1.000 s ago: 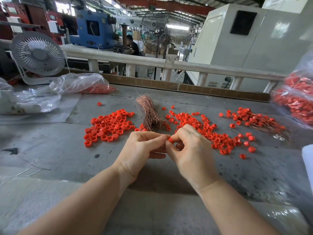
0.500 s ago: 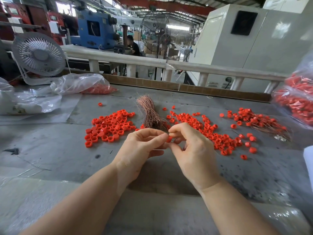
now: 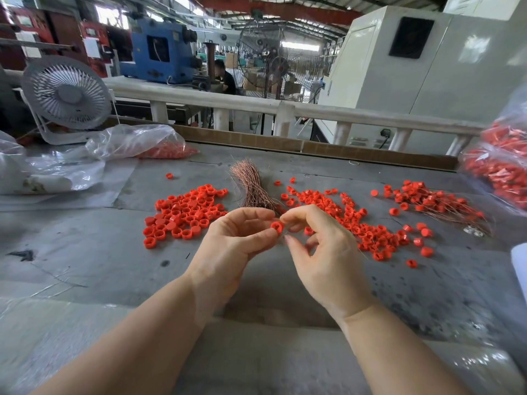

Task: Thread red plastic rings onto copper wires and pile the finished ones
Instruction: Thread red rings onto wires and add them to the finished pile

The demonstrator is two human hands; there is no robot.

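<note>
On the left of the grey surface (image 3: 85,252), a white desk fan (image 3: 67,94) and clear plastic bags (image 3: 134,141) are set, one bag holding red parts; no writing can be read on them, nor on the blue machine (image 3: 158,49) behind the rail. Nearer the middle, a heap of loose red rings (image 3: 185,215) is spread beside a bundle of copper wires (image 3: 253,186). The threading step is judged to be in hand: one red ring (image 3: 276,227) is pinched between the thumb and forefinger of the left hand (image 3: 236,240), held above the surface just in front of the bundle. The right hand (image 3: 325,252) is poised just beside it, its fingers (image 3: 291,216) loosely curled with thumb and forefinger apart; whether a wire is held there cannot be told, since the strand is too thin to be seen. A fine, steady alignment of wire tip to ring hole is probably called for next. Further right, a second scatter of rings (image 3: 359,223) is seen, then a pile of finished ringed wires (image 3: 433,201), and a bag of red pieces (image 3: 502,166) at the edge. No label is legible anywhere.
</note>
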